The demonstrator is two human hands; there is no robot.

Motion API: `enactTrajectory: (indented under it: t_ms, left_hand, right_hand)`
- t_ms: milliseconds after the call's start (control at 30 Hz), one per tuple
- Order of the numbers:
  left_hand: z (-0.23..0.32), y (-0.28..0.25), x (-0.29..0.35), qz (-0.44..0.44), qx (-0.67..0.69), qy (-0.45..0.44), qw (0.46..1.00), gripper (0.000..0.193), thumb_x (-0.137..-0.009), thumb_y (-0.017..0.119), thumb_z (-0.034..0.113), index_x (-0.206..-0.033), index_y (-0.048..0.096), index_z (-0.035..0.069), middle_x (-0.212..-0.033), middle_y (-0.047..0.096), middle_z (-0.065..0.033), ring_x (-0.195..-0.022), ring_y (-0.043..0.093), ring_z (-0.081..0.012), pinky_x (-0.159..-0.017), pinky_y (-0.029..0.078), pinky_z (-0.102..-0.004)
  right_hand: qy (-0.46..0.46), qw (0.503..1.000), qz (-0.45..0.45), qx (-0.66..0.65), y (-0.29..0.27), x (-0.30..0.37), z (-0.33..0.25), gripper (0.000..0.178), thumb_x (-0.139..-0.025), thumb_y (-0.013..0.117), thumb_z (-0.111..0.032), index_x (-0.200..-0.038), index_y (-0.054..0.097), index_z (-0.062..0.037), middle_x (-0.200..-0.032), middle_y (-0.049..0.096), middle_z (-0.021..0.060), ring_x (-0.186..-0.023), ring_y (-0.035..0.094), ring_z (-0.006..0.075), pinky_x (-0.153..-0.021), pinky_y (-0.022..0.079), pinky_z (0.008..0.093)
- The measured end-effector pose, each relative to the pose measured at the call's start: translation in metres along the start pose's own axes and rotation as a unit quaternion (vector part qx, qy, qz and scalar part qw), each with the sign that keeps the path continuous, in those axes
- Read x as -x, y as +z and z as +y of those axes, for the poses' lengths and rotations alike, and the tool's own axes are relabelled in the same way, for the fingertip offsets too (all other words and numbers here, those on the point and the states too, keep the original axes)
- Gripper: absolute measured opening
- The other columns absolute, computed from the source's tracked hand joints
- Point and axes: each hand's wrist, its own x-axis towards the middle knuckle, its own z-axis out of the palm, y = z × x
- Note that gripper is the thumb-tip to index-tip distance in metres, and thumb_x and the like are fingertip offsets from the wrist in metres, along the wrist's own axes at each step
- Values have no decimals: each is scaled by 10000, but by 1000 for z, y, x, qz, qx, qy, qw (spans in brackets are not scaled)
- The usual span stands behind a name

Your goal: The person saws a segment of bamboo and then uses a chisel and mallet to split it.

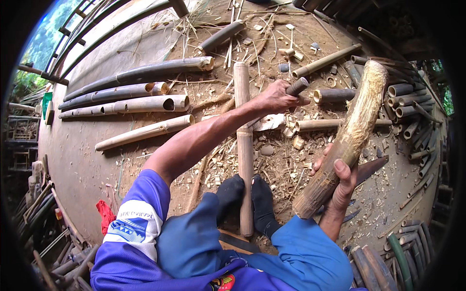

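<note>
Head view: bamboo poles (145, 104) beside split stave (244, 145)

Open-air bamboo workshop on a bare dirt floor (82, 160). Cut bamboo poles (136, 104) lie in rows, short tube sections (405, 102) are stacked at the side, wood chips and shavings (286, 160) litter the ground, greenery (41, 41) shows beyond.

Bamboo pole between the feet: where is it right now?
Head view, centre: the bamboo pole lies on the chip-strewn ground, running away from the person between both black-socked feet, passing under the left hand that holds a knife handle.
</note>
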Motion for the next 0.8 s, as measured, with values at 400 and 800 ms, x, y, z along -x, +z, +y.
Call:
enactTrajectory:
  t_ms: [400,800]
  left_hand:
    - [2,3,4,10,-27,11,1000,402,-868,780,465,-812,748,68,-592,580,14,-502,518,-62,-449,395,-253]
    - [-20,-10,15,40,66,-6,997,364,-858,811,401,-768,648,88,-644,615,-7,-511,546,-69,-441,430,-229]
  right_hand:
    - [6,1000,-5,1,-1,0,2,675,-761,728,-314,-1279,471,34,-999,562,149,-711,655,234,-580,583,373]
    - [-226,936,5,270,-6,-89,-100,544,-891,592,-292,-1309,502,45,-1190,613,200,-950,657,244,-849,559,369]
